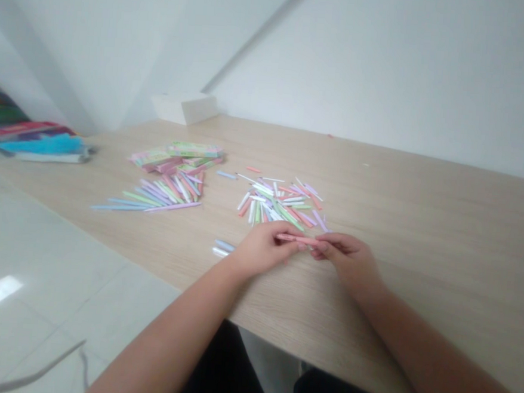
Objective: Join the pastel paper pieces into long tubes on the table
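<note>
Pink strip (pixel 297 239) pinched between left hand (pixel 262 250) and right hand (pixel 347 261) — over the bench (pixel 421 231)

Left to right: patterned paper stack (pixel 175 156), a lined-up row of pastel strips (pixel 154 200), two strips (pixel 220 247) near the left hand, a larger loose heap (pixel 279 201) — fewer lined up than heaped. Both grips closed on the pink strip; no writing legible.

Nothing legible; print on paper packets (pixel 175 156) too blurred

Probably a plain room at home used for crafts: paper strips (pixel 274 203) on a wood desk (pixel 380 169), white walls (pixel 387 67), glossy floor tiles (pixel 46 265).
</note>
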`<state>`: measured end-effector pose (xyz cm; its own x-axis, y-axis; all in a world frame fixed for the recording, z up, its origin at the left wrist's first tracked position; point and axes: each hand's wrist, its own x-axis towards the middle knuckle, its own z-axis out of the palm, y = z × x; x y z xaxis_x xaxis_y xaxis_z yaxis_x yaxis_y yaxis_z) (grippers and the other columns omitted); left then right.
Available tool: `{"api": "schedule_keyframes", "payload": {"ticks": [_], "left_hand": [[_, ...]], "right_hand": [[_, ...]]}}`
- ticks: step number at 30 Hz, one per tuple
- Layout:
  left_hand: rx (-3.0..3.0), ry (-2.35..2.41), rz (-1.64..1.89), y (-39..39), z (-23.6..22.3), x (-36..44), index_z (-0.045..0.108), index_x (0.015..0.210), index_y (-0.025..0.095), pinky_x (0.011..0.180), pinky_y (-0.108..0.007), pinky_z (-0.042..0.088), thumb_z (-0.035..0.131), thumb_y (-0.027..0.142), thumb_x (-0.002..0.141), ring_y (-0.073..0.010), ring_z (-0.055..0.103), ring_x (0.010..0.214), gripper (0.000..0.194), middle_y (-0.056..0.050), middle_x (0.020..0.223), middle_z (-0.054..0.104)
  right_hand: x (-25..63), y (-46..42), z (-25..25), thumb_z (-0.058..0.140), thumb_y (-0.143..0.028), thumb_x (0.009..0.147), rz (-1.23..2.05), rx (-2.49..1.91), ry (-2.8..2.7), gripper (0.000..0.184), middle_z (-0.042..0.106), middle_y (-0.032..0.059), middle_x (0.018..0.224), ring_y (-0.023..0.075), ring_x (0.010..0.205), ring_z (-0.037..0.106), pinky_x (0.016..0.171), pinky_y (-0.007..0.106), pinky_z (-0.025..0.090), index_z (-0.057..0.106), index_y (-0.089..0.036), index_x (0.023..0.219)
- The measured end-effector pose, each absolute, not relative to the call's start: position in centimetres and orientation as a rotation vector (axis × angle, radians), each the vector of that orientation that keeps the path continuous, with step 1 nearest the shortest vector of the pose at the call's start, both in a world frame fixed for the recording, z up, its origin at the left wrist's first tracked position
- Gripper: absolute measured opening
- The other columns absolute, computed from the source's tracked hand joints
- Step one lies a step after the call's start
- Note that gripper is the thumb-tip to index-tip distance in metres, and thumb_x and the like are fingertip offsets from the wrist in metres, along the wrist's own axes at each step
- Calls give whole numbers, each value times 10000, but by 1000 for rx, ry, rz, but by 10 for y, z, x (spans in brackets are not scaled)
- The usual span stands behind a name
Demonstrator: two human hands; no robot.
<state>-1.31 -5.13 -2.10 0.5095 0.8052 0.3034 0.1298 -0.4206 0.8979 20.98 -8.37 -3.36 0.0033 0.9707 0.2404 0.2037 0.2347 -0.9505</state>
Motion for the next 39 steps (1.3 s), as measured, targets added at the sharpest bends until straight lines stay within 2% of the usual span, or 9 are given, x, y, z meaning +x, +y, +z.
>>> {"api": "schedule_keyframes", "payload": {"ticks": [4, 7, 12, 16, 19, 23, 30, 35, 39], "left_hand": [[2168, 827, 913, -53, -14, -16, 761, 1049, 206, 710, -260, 465, 616, 384, 930, -159, 646, 814, 258, -43, 888, 734], [2253, 877, 857, -54, -14, -16, 760, 1060, 230, 702, -262, 445, 597, 364, 937, -155, 637, 797, 244, -20, 870, 735], [2232, 899, 828, -54, -18, -15, 744, 1069, 245, 714, -268, 456, 581, 395, 944, -151, 636, 786, 254, -5, 875, 730], [2073, 888, 857, -55, -19, -13, 714, 1031, 213, 717, -269, 493, 580, 447, 942, -153, 650, 780, 284, -22, 864, 717], [1907, 810, 921, -56, -18, -11, 647, 968, 181, 760, -276, 533, 606, 395, 928, -156, 679, 820, 221, -37, 891, 721], [1901, 685, 959, -56, -17, -13, 638, 934, 175, 889, -319, 549, 596, 268, 923, -175, 698, 966, 102, -55, 977, 735], [2039, 570, 925, -52, -21, -16, 726, 1019, 190, 1029, -372, 511, 571, 207, 933, -202, 690, 1115, 179, -82, 1154, 750], [2051, 616, 912, -51, -22, -17, 732, 1036, 197, 1043, -378, 504, 580, 213, 930, -211, 687, 1127, 186, -75, 1155, 752], [1975, 626, 902, -52, -22, -15, 723, 1018, 193, 1001, -378, 526, 587, 226, 932, -206, 688, 1079, 165, -72, 1107, 747]], "right_hand": [[207, -89, -28, 755, -381, 848, 725, -1171, -1498, 163, 751, 13, 702, 166, 633, 713, 619, 295, 609, 797, -241, 919], [204, -93, -24, 734, -320, 864, 616, -1173, -1571, 130, 737, 6, 733, 144, 609, 687, 586, 274, 594, 791, -254, 961], [201, -96, -26, 751, -329, 846, 650, -1117, -1570, 234, 746, 34, 917, 133, 621, 679, 544, 266, 588, 759, -255, 1068], [205, -95, -29, 704, -407, 892, 627, -1190, -1537, 288, 715, 21, 788, 138, 580, 641, 504, 264, 550, 727, -232, 1120], [211, -90, -31, 615, -419, 955, 472, -1308, -1614, 257, 710, 37, 799, 160, 655, 656, 580, 288, 557, 733, -227, 1077], [217, -81, -35, 593, -365, 962, 292, -1352, -1867, 220, 723, 79, 994, 199, 810, 674, 677, 327, 561, 729, -230, 1070], [218, -75, -40, 565, -288, 967, 257, -1273, -2171, 245, 715, 96, 1094, 248, 982, 671, 828, 391, 555, 709, -250, 1162], [217, -74, -42, 586, -261, 954, 316, -1251, -2220, 236, 691, 87, 1153, 249, 1086, 647, 922, 399, 536, 697, -266, 1163], [217, -74, -42, 592, -249, 949, 301, -1224, -2233, 250, 691, 86, 1136, 251, 1097, 640, 969, 413, 511, 685, -260, 1180]]}}
